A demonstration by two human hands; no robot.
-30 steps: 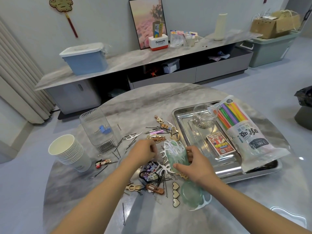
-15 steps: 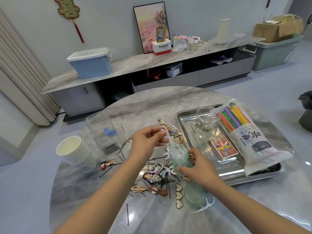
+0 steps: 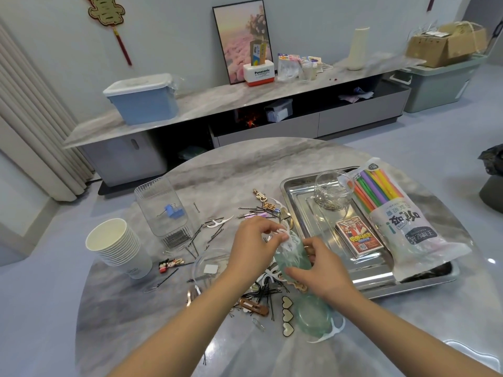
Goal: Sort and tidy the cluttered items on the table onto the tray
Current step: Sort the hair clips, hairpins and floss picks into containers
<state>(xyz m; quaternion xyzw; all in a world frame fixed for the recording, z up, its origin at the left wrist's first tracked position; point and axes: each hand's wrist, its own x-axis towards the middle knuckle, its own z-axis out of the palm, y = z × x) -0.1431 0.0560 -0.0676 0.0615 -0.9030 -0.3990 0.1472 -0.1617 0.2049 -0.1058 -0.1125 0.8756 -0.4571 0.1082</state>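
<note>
We are noting a stack of white paper cups [image 3: 118,247] standing at the left of the round grey marble table [image 3: 234,170], beside a clear ribbed plastic box [image 3: 163,210]. At centre, the left hand [image 3: 251,248] is pinching a white floss pick [image 3: 283,235] over a green translucent jar [image 3: 292,258], which the right hand [image 3: 324,273] is gripping just beside the steel tray [image 3: 299,210]. A long marble-topped cabinet [image 3: 217,102] is lining the wall.

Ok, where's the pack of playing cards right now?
In the head view, the pack of playing cards lies flat in the metal tray on the table's right side, between the glass jar and the bag of straws.
</note>
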